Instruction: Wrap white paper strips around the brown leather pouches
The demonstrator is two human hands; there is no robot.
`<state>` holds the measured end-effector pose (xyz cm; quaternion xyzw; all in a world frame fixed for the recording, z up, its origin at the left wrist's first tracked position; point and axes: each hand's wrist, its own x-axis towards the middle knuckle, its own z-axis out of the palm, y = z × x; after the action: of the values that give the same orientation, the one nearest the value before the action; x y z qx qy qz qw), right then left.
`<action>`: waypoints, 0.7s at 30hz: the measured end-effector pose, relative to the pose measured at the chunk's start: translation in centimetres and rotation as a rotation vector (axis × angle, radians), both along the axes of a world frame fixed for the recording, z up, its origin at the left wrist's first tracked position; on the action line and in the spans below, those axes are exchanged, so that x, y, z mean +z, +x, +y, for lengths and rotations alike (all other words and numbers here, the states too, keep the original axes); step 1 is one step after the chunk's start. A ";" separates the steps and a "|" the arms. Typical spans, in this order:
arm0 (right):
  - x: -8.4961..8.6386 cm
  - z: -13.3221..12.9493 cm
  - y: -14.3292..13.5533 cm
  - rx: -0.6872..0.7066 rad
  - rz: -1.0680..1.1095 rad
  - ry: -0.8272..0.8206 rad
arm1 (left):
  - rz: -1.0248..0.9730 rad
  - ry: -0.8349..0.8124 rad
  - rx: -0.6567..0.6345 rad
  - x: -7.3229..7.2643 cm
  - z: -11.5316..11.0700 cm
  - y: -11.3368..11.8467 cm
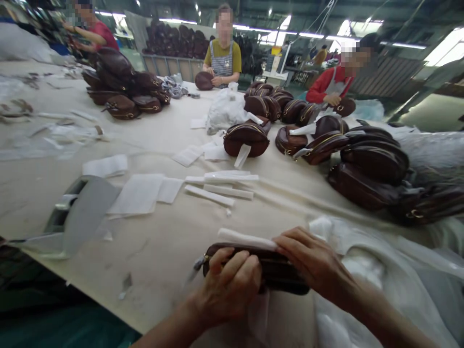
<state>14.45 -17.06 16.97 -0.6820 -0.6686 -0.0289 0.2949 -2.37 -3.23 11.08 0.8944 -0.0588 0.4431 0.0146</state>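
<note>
At the left, the grey tape dispenser (pixel 89 212) stands at the near edge of the worktop (pixel 159 270); a knock from an arm could tip it off. The white sheets (pixel 137 193) and, further right, the folded white strips (pixel 232 191) lie loose; a sweep or draught could scatter them. The metal zipper pull (pixel 198 262) hangs free at the left end of the brown leather bag (pixel 277 270); dragged against the leather, it could scratch it. The bag lies at the near centre, with the left hand (pixel 230 282) clamped on it; excess finger pressure could crease the leather. The white wrap strip (pixel 246 237) lies along its far upper edge, apt to slip if poorly secured. The right hand (pixel 311 256) has its fingers together, touching the strip's right end; whether it pinches cannot be told. Crumpled clear plastic (pixel 366 270) beside that wrist could snag and pull the work askew.
</note>
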 end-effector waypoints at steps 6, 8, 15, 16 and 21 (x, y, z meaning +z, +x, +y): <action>-0.9 -0.3 -2.0 0.036 -0.098 -0.037 | -0.035 0.071 0.054 0.0 -0.5 -0.1; -1.4 -0.3 -2.4 0.042 -0.136 -0.039 | 0.018 0.062 0.021 0.0 -0.5 -0.1; -3.3 0.0 -2.2 -0.017 -0.100 0.049 | 0.126 0.030 -0.030 -0.1 -0.4 0.3; -3.4 -0.2 -2.1 -0.034 -0.117 0.070 | 0.135 0.023 -0.012 0.0 -0.5 0.4; -4.3 -1.3 -1.6 -0.169 -0.339 0.049 | 0.168 0.001 0.042 0.1 -1.0 0.5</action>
<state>12.87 -18.39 12.62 -0.7139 -0.6479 -0.1844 0.1913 -1.92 -4.24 11.17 0.9295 -0.0389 0.3667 0.0098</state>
